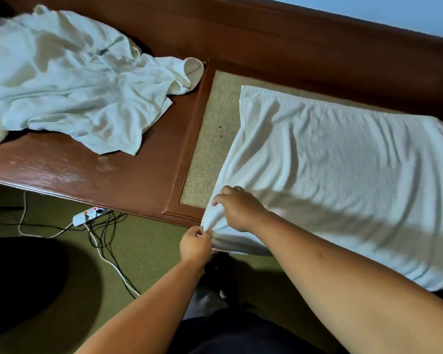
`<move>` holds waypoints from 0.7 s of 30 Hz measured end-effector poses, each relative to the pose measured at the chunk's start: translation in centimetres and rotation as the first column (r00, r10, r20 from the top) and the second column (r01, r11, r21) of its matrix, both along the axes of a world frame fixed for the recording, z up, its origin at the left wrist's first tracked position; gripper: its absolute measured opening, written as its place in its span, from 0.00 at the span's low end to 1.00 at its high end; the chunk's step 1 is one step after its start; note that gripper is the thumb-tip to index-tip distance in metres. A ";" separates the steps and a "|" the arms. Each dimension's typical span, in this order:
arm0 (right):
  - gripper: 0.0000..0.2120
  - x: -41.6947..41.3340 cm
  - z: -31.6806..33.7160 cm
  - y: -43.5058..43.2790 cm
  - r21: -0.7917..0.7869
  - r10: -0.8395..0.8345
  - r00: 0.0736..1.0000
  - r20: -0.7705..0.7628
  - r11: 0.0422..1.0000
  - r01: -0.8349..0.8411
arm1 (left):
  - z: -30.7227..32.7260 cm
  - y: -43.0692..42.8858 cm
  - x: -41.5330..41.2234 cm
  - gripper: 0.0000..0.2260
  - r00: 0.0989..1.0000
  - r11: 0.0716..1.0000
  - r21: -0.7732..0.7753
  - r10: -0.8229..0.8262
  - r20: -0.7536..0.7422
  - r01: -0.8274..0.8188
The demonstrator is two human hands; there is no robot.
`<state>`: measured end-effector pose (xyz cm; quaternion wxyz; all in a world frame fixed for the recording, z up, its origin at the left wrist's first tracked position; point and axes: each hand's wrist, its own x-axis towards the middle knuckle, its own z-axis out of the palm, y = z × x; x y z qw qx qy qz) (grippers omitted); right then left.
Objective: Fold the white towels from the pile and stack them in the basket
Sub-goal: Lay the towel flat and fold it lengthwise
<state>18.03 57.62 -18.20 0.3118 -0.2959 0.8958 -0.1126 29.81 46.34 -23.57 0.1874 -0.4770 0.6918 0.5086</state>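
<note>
Both bare forearms converge ahead. Left hand pinches the towel corner; right hand, just beyond, grips the same edge, fingers curled.

one spread towel; one crumpled pile of white towels, number within unclear; two grips, left grip and right grip; one tabletop; one power strip; several tangled cables.
</note>
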 end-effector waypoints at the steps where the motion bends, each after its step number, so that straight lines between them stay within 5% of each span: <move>1: 0.25 -0.4 0.1 -0.3 0.028 0.058 0.998 -0.028 0.998 -0.057 | 0.3 -0.5 -0.1 0.13 1.000 0.999 -0.031 -0.005 0.007 0.005; 5: 0.26 -1.7 -0.3 -1.5 0.111 0.218 0.973 -0.078 0.972 -0.209 | 1.2 -1.3 -0.4 0.04 0.970 0.952 -0.190 -0.235 0.055 0.241; 10: 0.19 -4.6 -0.4 -2.3 0.169 0.224 0.966 -0.129 0.965 -0.201 | 2.2 -1.7 -3.5 0.08 0.879 0.805 -0.429 -0.474 -0.049 0.410; 17: 0.18 -11.0 0.6 -2.1 0.295 0.246 0.935 -0.255 0.941 -0.167 | 1.6 -2.4 -10.0 0.14 0.902 0.897 -0.220 -0.415 -0.120 0.384; 21: 0.19 -13.8 1.3 -2.4 0.452 0.391 0.901 -0.188 0.849 -0.274 | 2.0 -1.0 -12.8 0.17 0.922 0.929 -0.069 -0.370 -0.118 0.364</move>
